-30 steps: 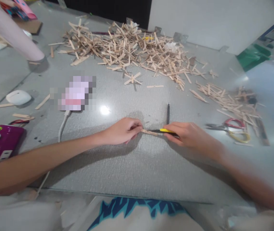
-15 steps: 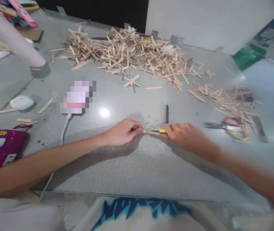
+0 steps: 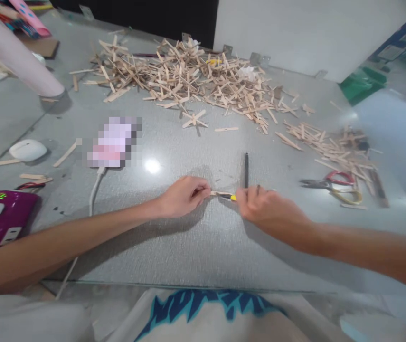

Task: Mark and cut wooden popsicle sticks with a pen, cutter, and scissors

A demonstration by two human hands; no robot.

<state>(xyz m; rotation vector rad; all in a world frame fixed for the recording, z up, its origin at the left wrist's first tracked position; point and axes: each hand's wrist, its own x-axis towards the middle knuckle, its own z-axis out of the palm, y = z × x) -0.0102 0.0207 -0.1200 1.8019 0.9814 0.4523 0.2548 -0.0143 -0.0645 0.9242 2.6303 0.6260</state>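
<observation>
My left hand (image 3: 184,195) pinches one end of a small wooden stick (image 3: 214,193) just above the tabletop. My right hand (image 3: 263,203) is closed around a yellow-handled tool, probably a craft knife (image 3: 233,197), most of it hidden in the fist. Its narrow dark blade points left and lies against the stick. Right behind my right hand a black pen (image 3: 246,168) lies on the table. To the right are pliers-like scissors (image 3: 331,185) with one red and one yellow handle.
A large heap of wooden sticks (image 3: 188,78) spreads along the back, with a smaller pile (image 3: 331,147) at right. On the left are a phone (image 3: 112,142) with a white cable (image 3: 93,194), a white mouse (image 3: 28,150), a purple device (image 3: 8,216) and a pale roll (image 3: 24,57).
My right hand has shifted slightly left and toward me, bringing the yellow tool and its blade further along the stick. My left hand stays almost where it was.
</observation>
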